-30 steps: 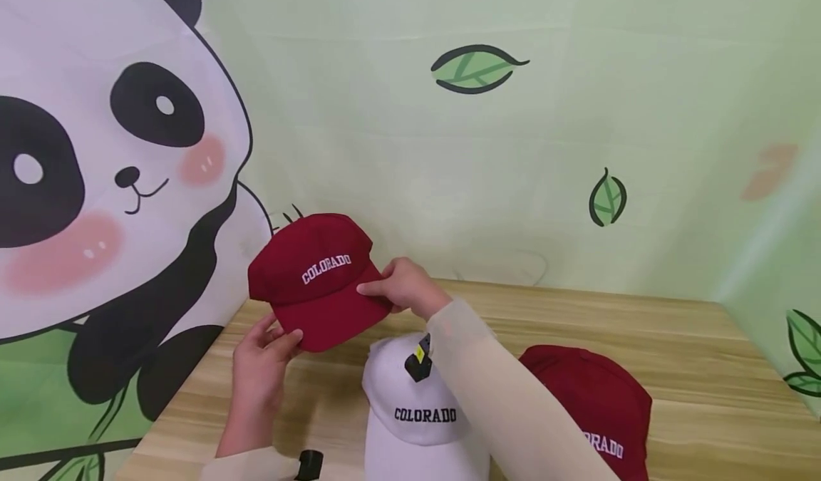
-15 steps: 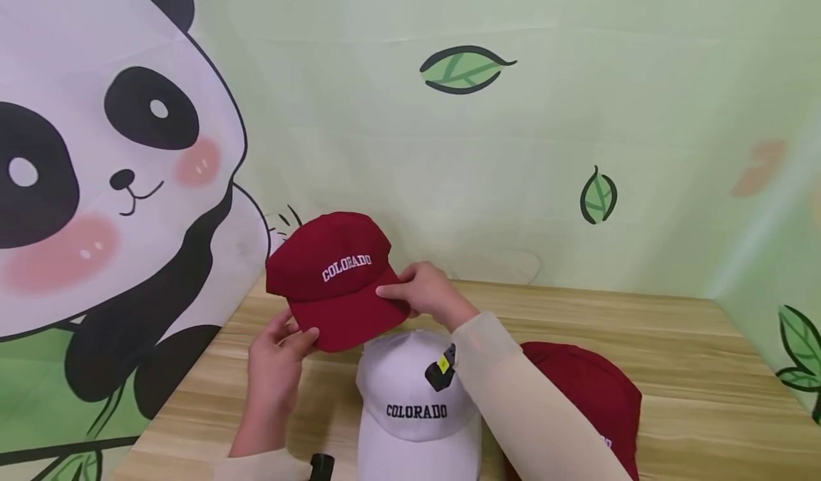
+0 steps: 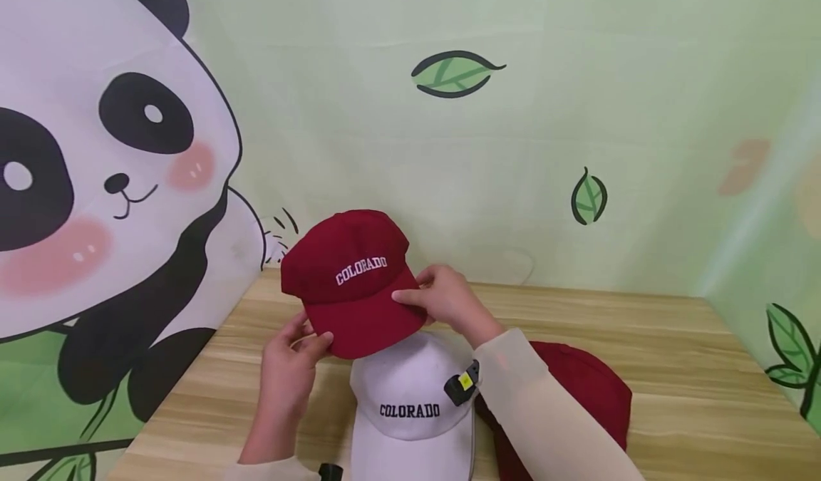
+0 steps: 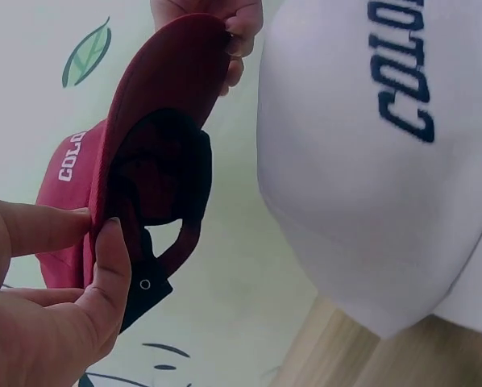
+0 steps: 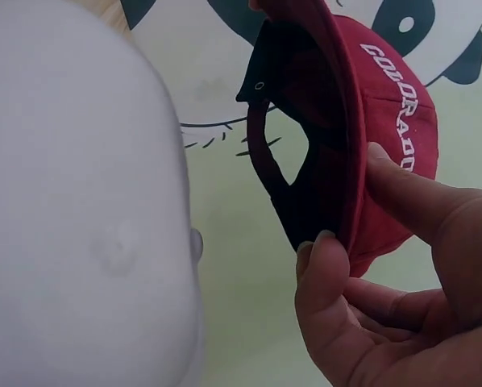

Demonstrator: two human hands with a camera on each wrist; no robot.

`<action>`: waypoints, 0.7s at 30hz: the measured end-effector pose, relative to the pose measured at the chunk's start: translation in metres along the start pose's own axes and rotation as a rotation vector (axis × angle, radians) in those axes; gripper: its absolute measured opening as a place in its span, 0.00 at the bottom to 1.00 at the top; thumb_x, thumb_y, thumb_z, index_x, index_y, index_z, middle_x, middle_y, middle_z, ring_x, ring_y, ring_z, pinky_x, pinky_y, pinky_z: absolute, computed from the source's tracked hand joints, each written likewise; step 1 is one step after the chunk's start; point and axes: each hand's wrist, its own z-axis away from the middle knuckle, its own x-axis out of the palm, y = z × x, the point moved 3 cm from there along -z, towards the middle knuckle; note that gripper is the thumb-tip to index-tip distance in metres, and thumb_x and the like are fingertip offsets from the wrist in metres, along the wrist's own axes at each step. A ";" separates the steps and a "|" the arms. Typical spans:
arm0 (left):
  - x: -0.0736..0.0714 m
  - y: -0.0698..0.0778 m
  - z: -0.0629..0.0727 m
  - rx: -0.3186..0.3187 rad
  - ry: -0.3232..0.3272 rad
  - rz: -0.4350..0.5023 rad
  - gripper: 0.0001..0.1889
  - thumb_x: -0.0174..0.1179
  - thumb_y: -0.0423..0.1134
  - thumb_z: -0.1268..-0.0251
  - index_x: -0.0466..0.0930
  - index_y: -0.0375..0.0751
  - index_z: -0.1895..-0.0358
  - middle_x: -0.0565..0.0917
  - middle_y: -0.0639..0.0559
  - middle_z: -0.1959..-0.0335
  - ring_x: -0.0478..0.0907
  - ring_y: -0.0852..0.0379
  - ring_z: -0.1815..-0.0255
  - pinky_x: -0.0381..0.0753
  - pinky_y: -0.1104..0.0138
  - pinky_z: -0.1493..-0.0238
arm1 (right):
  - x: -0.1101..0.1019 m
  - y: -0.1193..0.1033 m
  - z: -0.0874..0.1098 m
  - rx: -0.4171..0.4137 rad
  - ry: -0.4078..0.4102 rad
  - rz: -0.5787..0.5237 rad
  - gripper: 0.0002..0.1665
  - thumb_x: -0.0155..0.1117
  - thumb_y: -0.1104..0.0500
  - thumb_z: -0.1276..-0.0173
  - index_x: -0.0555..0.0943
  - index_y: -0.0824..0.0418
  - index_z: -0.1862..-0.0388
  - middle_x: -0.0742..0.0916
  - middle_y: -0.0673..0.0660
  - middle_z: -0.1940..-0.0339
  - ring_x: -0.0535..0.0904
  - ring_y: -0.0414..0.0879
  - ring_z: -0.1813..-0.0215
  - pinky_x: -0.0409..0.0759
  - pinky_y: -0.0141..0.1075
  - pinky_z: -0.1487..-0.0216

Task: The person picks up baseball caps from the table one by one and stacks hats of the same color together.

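A dark red baseball cap [image 3: 349, 260] with white COLORADO lettering is held up between both hands, its brim toward me and tilted. My left hand [image 3: 291, 360] pinches the brim's left side between thumb and fingers. At the brim's right side, my right hand [image 3: 452, 299] grips with the thumb on top and fingers beneath. The left wrist view shows the cap's dark inside and back strap [image 4: 180, 246]. Just below and in front of it, a white cap [image 3: 410, 388] with black COLORADO lettering sits on the table, partly overlapped by the red brim in the head view.
A second dark red cap [image 3: 586, 385] lies on the wooden table [image 3: 693, 367] at the right, partly hidden by my right sleeve [image 3: 545, 402]. Behind the table hangs a pale green backdrop [image 3: 500, 203] with a printed panda and leaves.
Both hands have carried the red cap to the right, from the left of the white cap until its brim overlaps the white crown. Both grips stay the same.
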 end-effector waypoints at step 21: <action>0.031 0.016 0.027 0.056 -0.001 -0.100 0.26 0.62 0.28 0.38 0.71 0.32 0.35 0.76 0.38 0.47 0.78 0.62 0.59 0.81 0.76 0.63 | -0.034 0.019 0.047 -0.047 0.093 -0.002 0.26 0.74 0.45 0.43 0.83 0.59 0.50 0.86 0.55 0.69 0.80 0.47 0.78 0.83 0.41 0.70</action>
